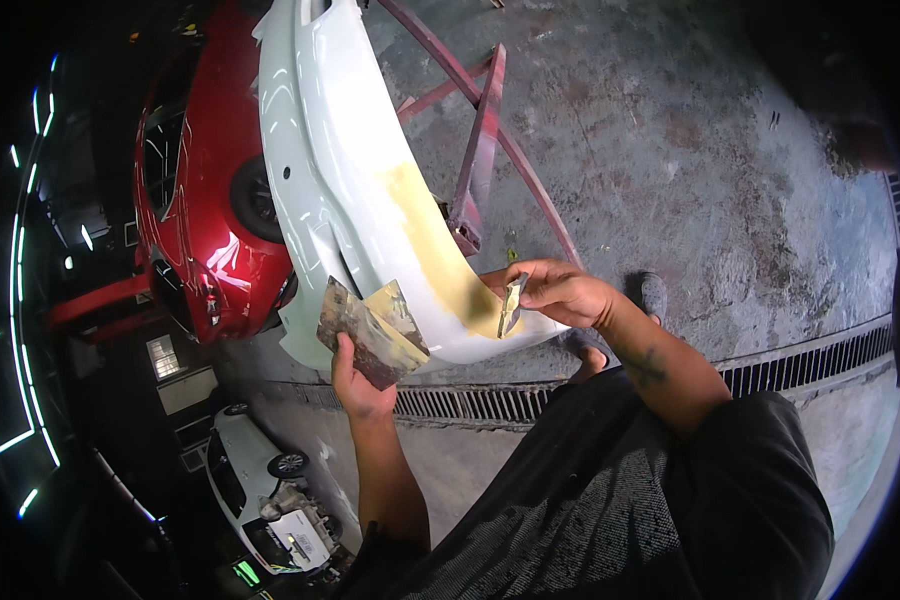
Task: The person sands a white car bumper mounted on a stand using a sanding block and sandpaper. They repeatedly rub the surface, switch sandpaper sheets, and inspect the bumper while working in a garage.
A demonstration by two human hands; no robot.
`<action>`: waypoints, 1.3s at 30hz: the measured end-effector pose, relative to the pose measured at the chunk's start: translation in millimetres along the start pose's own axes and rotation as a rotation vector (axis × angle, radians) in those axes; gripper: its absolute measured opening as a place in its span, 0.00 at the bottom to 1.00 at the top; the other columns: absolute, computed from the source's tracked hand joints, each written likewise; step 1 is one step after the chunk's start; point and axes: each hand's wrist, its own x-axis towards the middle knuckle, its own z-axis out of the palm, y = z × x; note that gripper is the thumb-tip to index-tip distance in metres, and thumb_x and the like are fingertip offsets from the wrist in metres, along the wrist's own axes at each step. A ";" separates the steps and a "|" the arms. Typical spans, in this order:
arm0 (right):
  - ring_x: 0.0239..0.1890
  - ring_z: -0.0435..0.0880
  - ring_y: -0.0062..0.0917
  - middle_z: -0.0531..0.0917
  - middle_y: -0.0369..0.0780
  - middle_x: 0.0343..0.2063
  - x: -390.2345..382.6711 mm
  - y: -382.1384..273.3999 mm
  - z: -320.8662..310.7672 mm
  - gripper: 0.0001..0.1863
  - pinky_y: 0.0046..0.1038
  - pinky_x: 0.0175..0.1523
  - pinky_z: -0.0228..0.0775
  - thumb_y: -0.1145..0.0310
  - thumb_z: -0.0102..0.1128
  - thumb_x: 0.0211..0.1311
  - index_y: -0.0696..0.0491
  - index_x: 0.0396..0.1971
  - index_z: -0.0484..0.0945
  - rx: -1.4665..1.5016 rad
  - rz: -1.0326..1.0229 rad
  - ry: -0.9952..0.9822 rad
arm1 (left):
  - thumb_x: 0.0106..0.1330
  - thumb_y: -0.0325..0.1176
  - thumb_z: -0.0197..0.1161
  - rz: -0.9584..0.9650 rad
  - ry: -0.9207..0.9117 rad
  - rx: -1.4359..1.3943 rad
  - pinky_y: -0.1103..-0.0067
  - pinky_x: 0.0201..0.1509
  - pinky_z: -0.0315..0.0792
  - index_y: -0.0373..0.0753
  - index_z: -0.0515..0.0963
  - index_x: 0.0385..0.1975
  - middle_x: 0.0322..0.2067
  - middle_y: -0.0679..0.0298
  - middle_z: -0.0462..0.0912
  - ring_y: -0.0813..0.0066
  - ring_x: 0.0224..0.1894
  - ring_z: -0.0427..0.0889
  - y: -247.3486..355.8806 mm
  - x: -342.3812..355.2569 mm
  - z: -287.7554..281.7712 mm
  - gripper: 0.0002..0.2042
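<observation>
A white car bumper point(345, 110) stretches from the top of the view down to the middle, with a patch of yellow body filler point(432, 240) along its right side. My left hand point(360, 388) grips a flat, stained mixing board point(355, 325) smeared with yellow filler, held over the bumper's near left end. Pinched in my right hand point(568, 292) is a small filler spreader point(511, 306) with yellow filler on it. It is at the near end of the yellow patch; whether it touches the surface I cannot tell.
Crossed reddish stand legs point(480, 150) rise beside the bumper. A red car point(215, 190) stands at left, and a white car point(255, 480) with its front parts exposed is at lower left. A slotted floor drain point(470, 403) runs across near my feet.
</observation>
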 end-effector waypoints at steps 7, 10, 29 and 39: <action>0.73 0.76 0.34 0.78 0.49 0.72 -14.8 -0.6 -32.2 0.20 0.41 0.81 0.59 0.74 0.65 0.75 0.58 0.65 0.81 -0.018 -0.112 0.032 | 0.87 0.45 0.51 -0.028 -0.065 0.013 0.55 0.82 0.63 0.33 0.66 0.78 0.75 0.55 0.75 0.55 0.76 0.73 -10.6 5.3 -17.2 0.28; 0.65 0.83 0.33 0.80 0.45 0.71 -48.8 3.7 -66.6 0.18 0.37 0.73 0.70 0.76 0.64 0.75 0.54 0.62 0.82 -0.278 -0.169 0.288 | 0.87 0.46 0.51 -0.046 -0.064 0.047 0.55 0.79 0.67 0.34 0.68 0.76 0.71 0.55 0.78 0.55 0.73 0.77 -18.7 3.5 -32.9 0.27; 0.51 0.89 0.41 0.93 0.40 0.45 -2.4 49.9 -42.2 0.14 0.44 0.55 0.82 0.76 0.66 0.67 0.48 0.49 0.91 -1.352 -0.674 0.349 | 0.89 0.43 0.45 -0.010 -0.307 0.221 0.56 0.79 0.68 0.43 0.76 0.74 0.66 0.65 0.87 0.69 0.62 0.88 -26.2 6.7 -45.6 0.22; 0.57 0.90 0.34 0.94 0.33 0.53 -7.6 93.6 -44.4 0.24 0.37 0.55 0.88 0.83 0.68 0.53 0.47 0.50 0.93 -1.382 -0.824 0.448 | 0.89 0.42 0.44 -0.002 -0.345 0.186 0.56 0.77 0.69 0.41 0.76 0.73 0.62 0.63 0.89 0.68 0.59 0.90 -26.2 6.7 -49.0 0.23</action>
